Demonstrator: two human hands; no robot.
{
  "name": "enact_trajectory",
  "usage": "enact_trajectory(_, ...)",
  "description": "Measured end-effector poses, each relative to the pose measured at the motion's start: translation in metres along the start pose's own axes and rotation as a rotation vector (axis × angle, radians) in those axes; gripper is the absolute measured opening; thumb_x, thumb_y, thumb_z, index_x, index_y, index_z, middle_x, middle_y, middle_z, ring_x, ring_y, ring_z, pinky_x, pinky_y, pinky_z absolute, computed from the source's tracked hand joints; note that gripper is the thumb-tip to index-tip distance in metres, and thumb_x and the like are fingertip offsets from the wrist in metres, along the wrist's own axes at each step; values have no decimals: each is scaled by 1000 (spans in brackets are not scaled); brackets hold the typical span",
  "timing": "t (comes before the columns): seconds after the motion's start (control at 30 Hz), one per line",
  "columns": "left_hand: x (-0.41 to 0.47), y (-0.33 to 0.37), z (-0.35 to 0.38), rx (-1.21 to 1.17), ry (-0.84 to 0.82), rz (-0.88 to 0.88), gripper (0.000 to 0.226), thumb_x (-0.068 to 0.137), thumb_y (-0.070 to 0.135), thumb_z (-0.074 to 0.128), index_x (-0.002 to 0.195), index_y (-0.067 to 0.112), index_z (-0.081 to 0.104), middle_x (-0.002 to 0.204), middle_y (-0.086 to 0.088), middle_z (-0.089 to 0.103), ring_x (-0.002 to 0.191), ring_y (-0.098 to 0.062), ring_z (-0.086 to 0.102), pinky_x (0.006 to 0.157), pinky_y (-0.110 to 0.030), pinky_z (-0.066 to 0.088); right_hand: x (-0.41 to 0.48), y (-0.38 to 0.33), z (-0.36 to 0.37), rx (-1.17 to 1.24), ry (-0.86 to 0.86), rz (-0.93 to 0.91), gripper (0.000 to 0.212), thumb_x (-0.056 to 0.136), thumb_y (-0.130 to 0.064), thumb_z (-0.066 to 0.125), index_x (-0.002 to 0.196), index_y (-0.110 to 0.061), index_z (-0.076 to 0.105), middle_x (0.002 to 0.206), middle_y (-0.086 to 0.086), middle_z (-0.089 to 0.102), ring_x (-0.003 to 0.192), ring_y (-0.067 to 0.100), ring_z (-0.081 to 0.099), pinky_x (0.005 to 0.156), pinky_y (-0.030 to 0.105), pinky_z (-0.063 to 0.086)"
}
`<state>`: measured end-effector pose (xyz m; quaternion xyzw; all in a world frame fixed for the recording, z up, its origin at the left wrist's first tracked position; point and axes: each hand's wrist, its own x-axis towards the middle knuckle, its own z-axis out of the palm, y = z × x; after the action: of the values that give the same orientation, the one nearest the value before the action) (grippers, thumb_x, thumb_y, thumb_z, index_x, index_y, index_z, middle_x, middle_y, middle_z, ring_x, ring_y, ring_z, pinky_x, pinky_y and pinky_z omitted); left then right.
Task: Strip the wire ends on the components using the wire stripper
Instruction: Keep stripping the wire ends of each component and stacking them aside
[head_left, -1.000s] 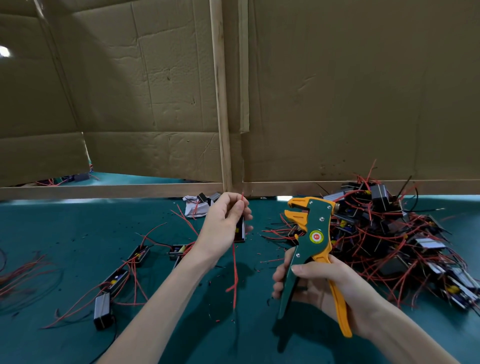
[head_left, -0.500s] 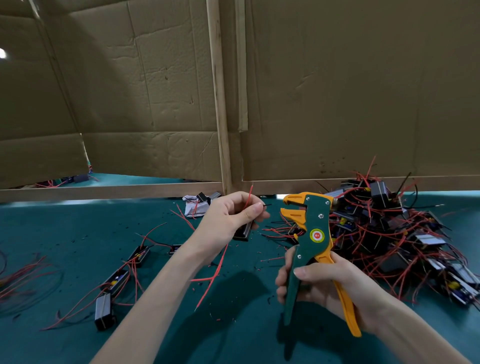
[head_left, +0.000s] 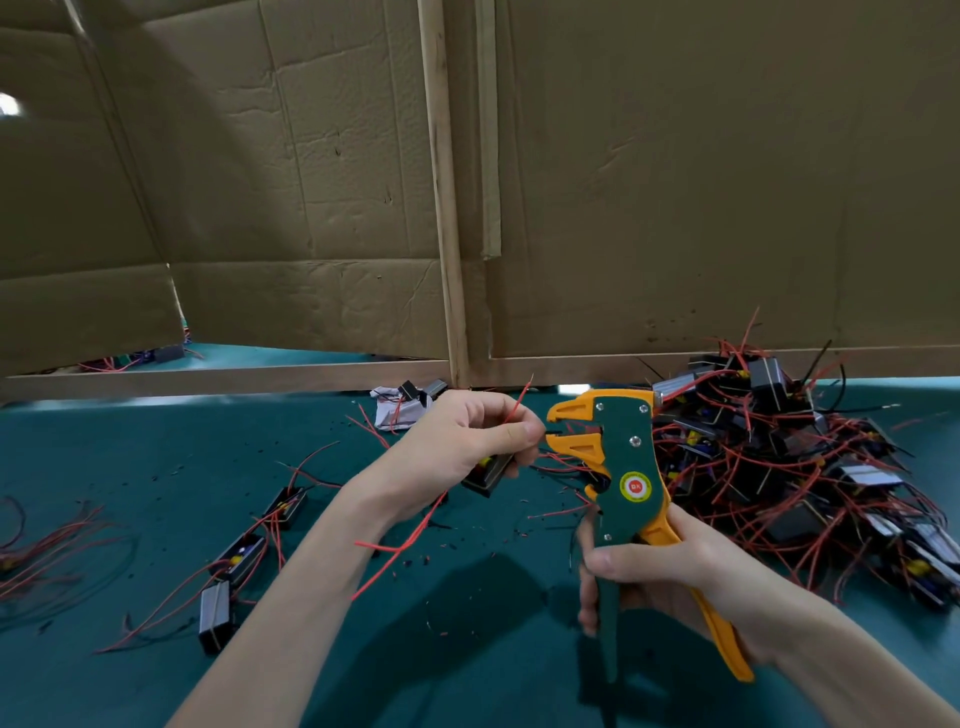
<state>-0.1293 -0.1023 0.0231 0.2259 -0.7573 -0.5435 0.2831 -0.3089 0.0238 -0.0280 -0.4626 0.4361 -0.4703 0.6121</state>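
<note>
At the far left of the green tabletop (head_left: 130, 447), loose red wires (head_left: 47, 545) are spread out. Further right, three small dark components (head_left: 244, 558) with red leads are laid in a diagonal row, the nearest being a ribbed block (head_left: 214, 616). A crumpled white piece (head_left: 395, 408) is seen by the foot of the cardboard wall (head_left: 332, 182).

Near the centre, the left hand (head_left: 462, 441) is closed around a small black component (head_left: 485, 475), whose red leads (head_left: 410, 540) hang below the wrist; a thin dark wire end (head_left: 551, 432) is pinched at the fingertips and is presented to the open orange jaws of the wire stripper (head_left: 626, 467). Whether the tip is touched by the jaws cannot be told.

The stripper is held upright, above the tabletop, its green and orange handles being gripped by the right hand (head_left: 660, 577). At the far right, a large pile of components (head_left: 800, 457) tangled in red and black wires is heaped on the tabletop.
</note>
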Motion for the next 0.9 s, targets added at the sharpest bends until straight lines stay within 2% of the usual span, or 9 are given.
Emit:
enact_trajectory(0.17,-1,-1,-5,-4,-21,-5,12,91,13,61,79,14,64,67,-1,64,59,-11,56,53,-16,44,-2,3,15,12,98,29,36,54,-22,87,74,-4,63,62,24,57,51,32,58,55,38,53)
enact_trajectory(0.33,2,-11,-2,-297,6,-132,13,94,23,51,86,13,54,79,-5,70,66,-16,63,55,-18,48,6,15,26,30,262,-16,36,60,-30,77,53,-6,52,50,15,46,39,24,46,42,29,42)
enact_trajectory(0.4,3,-16,1,-342,-11,-123,12,92,21,52,85,12,55,79,-4,69,70,-13,63,60,-18,50,9,15,21,103,207,-43,30,61,-26,78,55,-6,57,55,16,49,44,27,50,46,32,47)
enact_trajectory(0.47,5,-20,3,-264,51,-64,11,88,22,56,84,12,59,76,-1,69,70,-11,62,66,-20,51,10,11,15,206,51,-78,23,63,-17,79,70,-3,62,68,21,56,60,34,60,63,44,54)
enact_trajectory(0.53,6,-18,0,-159,109,-3,13,83,25,60,86,13,65,74,3,68,68,-7,60,64,-18,49,12,9,9,205,-40,-90,25,66,-12,81,80,0,64,77,25,60,73,39,63,75,50,53)
enact_trajectory(0.6,4,-13,-5,-48,134,50,14,81,28,63,86,17,70,73,4,64,67,-6,57,62,-17,46,12,11,4,167,-89,-100,28,68,-11,83,86,0,65,81,25,62,77,40,64,77,49,53)
enact_trajectory(0.73,2,-7,-9,177,108,98,11,82,33,67,82,25,74,81,-19,62,73,-14,50,67,-22,41,13,15,4,133,-85,-88,34,64,-15,87,86,0,66,81,26,63,77,40,64,76,49,54)
enact_trajectory(0.77,2,-6,-9,191,98,100,8,84,29,67,81,25,74,82,-18,63,73,-13,51,67,-22,42,13,15,4,126,-80,-87,35,63,-16,88,85,0,66,80,26,63,77,40,65,75,49,55)
enact_trajectory(0.9,-1,-2,-10,212,61,88,9,87,17,67,82,21,73,73,6,63,67,-2,52,61,-13,43,11,14,4,113,-97,-88,33,67,-15,86,88,0,66,82,26,63,78,40,65,76,49,54)
